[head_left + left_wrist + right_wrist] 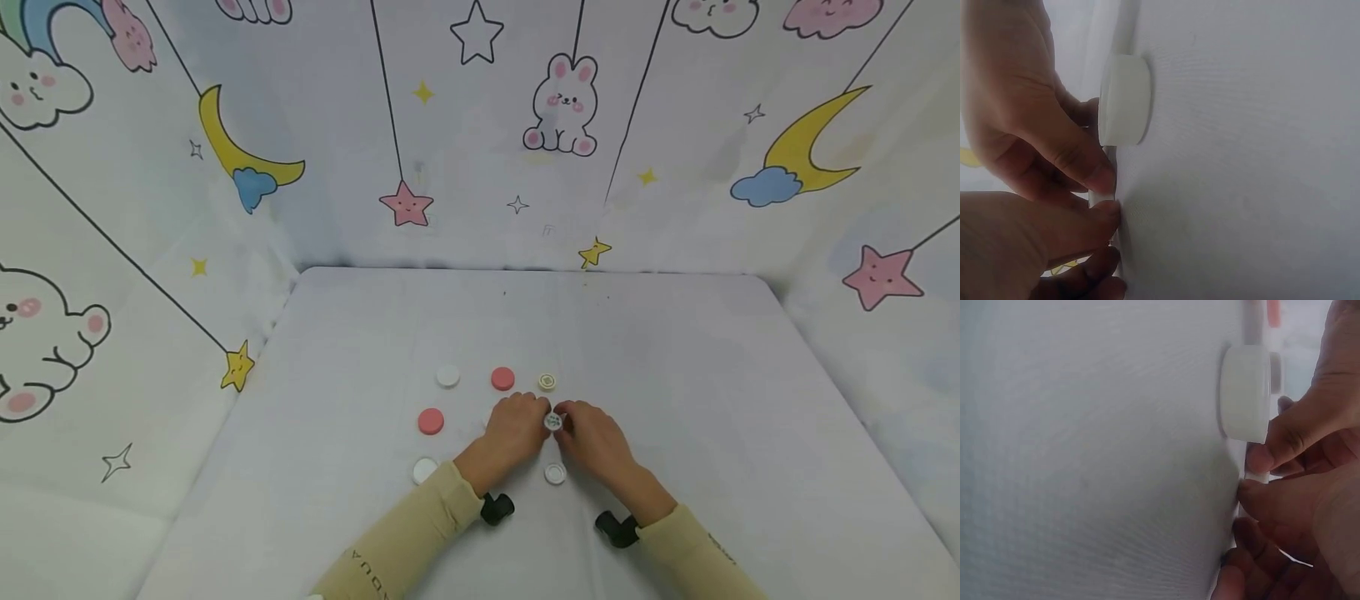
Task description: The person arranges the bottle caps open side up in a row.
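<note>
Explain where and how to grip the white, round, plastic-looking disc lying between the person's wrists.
I'd pinch the white disc by the left and right of its wall, from above and the near side: it lies flat on the white cloth, its wall looks tall enough for fingertips, and the left hand and right hand are just beyond.

Between the left hand (pixel 517 427) and right hand (pixel 596 439) sits the middle disc (pixel 553 422), the far disc (pixel 547 382) behind it, the near disc (pixel 555 474) before it on the table (pixel 675 358), other discs (pixel 431 422) leftward.
</note>
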`<state>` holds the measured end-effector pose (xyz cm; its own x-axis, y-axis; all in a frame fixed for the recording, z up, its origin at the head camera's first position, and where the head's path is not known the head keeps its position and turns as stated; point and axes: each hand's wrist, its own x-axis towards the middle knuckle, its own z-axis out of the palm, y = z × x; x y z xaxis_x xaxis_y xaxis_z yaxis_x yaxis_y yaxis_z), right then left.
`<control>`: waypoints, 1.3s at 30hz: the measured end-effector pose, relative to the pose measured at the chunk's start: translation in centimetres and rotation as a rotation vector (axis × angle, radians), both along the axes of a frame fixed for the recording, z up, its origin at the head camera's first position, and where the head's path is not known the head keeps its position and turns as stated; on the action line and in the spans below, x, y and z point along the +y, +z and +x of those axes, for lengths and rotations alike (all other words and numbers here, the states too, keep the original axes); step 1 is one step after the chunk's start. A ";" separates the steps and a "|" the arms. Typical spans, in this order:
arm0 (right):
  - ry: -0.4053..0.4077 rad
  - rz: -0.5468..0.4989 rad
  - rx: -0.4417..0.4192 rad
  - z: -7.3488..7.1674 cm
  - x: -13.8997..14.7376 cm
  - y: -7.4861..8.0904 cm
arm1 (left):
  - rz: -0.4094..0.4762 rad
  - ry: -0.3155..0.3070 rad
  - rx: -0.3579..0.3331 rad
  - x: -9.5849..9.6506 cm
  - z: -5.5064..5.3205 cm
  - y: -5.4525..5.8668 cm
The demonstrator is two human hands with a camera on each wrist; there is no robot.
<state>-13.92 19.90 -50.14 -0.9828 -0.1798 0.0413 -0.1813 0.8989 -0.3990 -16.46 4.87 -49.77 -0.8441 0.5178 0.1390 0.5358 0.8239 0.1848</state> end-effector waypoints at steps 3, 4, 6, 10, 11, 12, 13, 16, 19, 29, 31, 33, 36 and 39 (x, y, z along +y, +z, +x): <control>0.004 0.008 0.007 0.0 0.0 0.0 | -0.002 -0.002 0.020 0.0 0.0 -0.2; 0.005 0.010 0.007 0.0 -0.1 -0.1 | -0.004 -0.002 0.026 0.0 -0.1 -0.3; 0.009 0.010 0.009 0.0 0.0 -0.1 | -0.002 -0.006 0.032 0.0 -0.1 -0.4; 0.008 0.008 0.018 0.0 0.0 -0.2 | 0.014 -0.015 0.022 -0.1 -0.1 -0.4; 0.009 0.007 0.023 0.0 0.0 -0.2 | 0.021 -0.018 0.018 -0.1 -0.1 -0.5; 0.008 0.003 0.030 0.1 0.0 -0.1 | 0.028 -0.021 0.008 -0.2 -0.2 -0.4; 0.005 -0.001 0.035 0.1 0.0 0.0 | 0.032 -0.023 -0.001 -0.2 -0.2 -0.5; 0.001 -0.017 0.059 0.3 0.0 0.4 | 0.040 -0.025 -0.036 -0.2 -0.3 -0.3; 0.000 -0.031 0.085 0.4 0.0 0.8 | 0.048 -0.025 -0.055 -0.3 -0.5 0.2; 0.012 -0.088 0.150 0.5 0.1 1.3 | 0.097 -0.037 -0.123 -0.5 -0.7 1.9; 0.007 -0.098 0.157 0.6 0.2 1.4 | 0.121 -0.035 -0.150 -0.5 -0.7 2.0; -0.003 -0.110 0.163 0.7 0.2 1.4 | 0.145 -0.035 -0.174 -0.6 -0.6 2.2; -0.028 -0.139 0.171 0.8 0.2 1.5 | 0.177 -0.037 -0.212 -0.6 -0.7 2.2; -0.037 -0.176 0.189 0.9 0.2 1.5 | 0.216 -0.022 -0.275 -0.6 -0.8 2.1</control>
